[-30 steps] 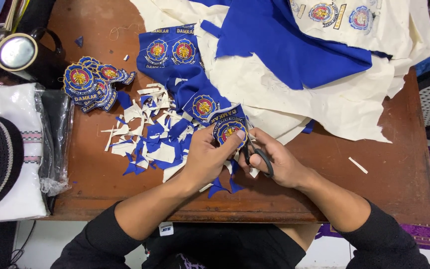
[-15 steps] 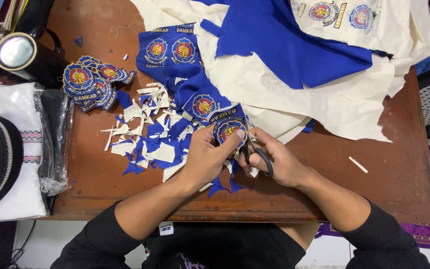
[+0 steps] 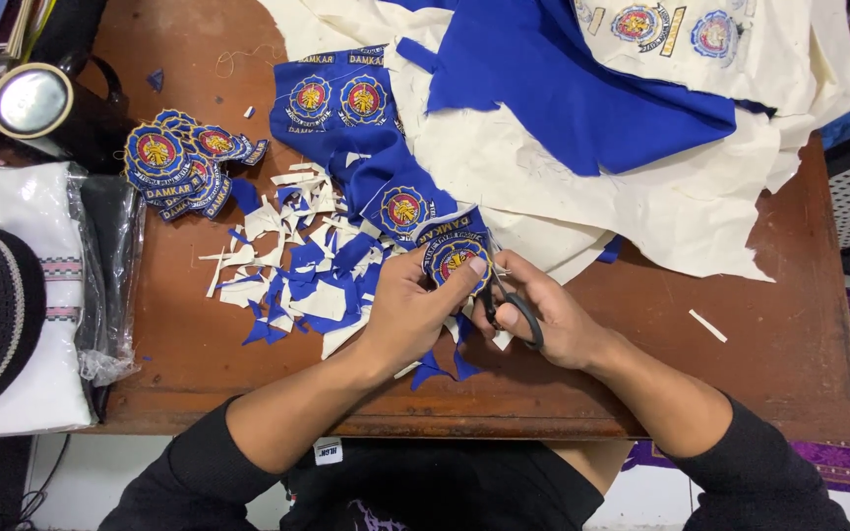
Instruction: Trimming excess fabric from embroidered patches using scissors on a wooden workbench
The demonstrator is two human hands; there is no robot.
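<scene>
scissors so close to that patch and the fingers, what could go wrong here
The scissors in the right hand cut right beside the left hand fingertips, so a nick seems possible. The blades could also slip into the embroidered patch. Scraps crowding the table might snag.

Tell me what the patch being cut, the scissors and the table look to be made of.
Patch: blue fabric with stitched-looking emblem, likely embroidery. Scissors: black handles, probably plastic; blades mostly hidden. Table: reddish-brown wood, worn semi-gloss finish, grain faintly visible.
</scene>
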